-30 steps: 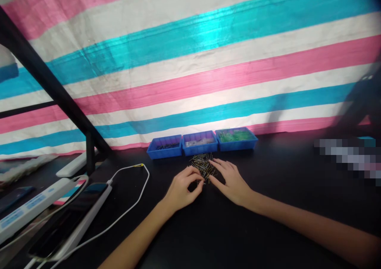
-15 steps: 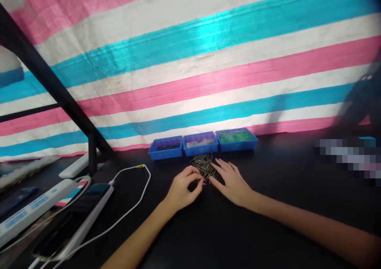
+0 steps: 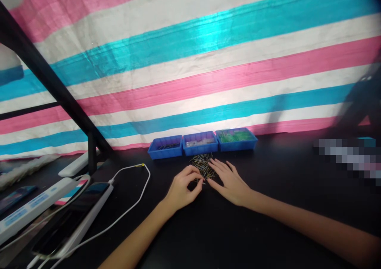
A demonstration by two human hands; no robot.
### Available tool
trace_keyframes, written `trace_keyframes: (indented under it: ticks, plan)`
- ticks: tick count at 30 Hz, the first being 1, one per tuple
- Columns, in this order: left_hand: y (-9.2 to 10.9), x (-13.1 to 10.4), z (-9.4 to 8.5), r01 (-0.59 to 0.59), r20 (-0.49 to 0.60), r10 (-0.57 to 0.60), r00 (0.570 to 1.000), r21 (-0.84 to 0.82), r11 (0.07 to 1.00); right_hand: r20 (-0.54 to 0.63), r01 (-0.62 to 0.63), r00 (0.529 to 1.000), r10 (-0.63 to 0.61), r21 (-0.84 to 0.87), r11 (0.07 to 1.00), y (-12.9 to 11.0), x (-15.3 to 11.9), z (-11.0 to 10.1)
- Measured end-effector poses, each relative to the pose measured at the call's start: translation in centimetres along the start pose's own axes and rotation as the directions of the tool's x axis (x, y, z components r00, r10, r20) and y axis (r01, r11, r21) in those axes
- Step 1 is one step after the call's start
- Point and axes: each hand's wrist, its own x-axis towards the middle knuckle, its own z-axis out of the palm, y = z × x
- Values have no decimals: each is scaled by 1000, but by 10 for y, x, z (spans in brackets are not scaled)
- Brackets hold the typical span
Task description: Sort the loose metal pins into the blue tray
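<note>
A pile of thin metal screws (image 3: 203, 165), dark and brassy, lies on the black table (image 3: 190, 233) between my hands. At its lower left edge, my left hand (image 3: 185, 185) has thumb and forefinger pinched together, on what looks like a screw by the fingertips. My right hand (image 3: 230, 181) rests at the right side of the pile with its fingers spread, fingertips touching the screws. Just behind the pile stand three blue bins in a row: the left bin (image 3: 165, 153) holds dark screws, the middle bin (image 3: 201, 149) clear-whitish pieces, the right bin (image 3: 238, 145) green pieces.
At the left lie a phone (image 3: 71, 217) on a white block, a white power strip (image 3: 37, 207) and a looped white cable (image 3: 131, 207). A black metal frame (image 3: 71, 110) slants above them. Striped sheeting (image 3: 208, 82) hangs behind the table.
My right hand has shifted slightly left, closer over the screws. My left hand keeps nearly the same place and pinch.
</note>
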Motion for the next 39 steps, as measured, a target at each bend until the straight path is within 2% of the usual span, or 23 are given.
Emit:
trace_keyframes:
  ticks: [10, 15, 23, 27, 30, 34, 39]
  plan:
    - [0, 0, 1, -11, 6, 11, 1000, 2, 1000, -60, -13, 998, 11, -37, 999, -5, -1, -4]
    - [1, 0, 1, -8, 2, 8, 1000, 1, 1000, -27, 20, 999, -21, -29, 999, -7, 0, -5]
    - [2, 0, 0, -8, -6, 8, 1000, 2, 1000, -134, -64, 989, 56, -63, 996, -4, -2, -2]
    - [2, 0, -1, -2, -1, 2, 1000, 4, 1000, -120, -88, 990, 76, -95, 992, -1, -3, 4]
    - [2, 0, 0, 0, 1, 0, 1000, 4, 1000, -98, -94, 991, 87, -73, 993, 0, -1, 4]
    - [2, 0, 0, -4, -7, 4, 1000, 1, 1000, -141, -79, 987, 79, 4, 997, -2, 1, -5]
    - [2, 0, 0, -2, -1, 2, 1000, -2, 1000, -141, -92, 985, 101, 69, 993, -3, 2, -12]
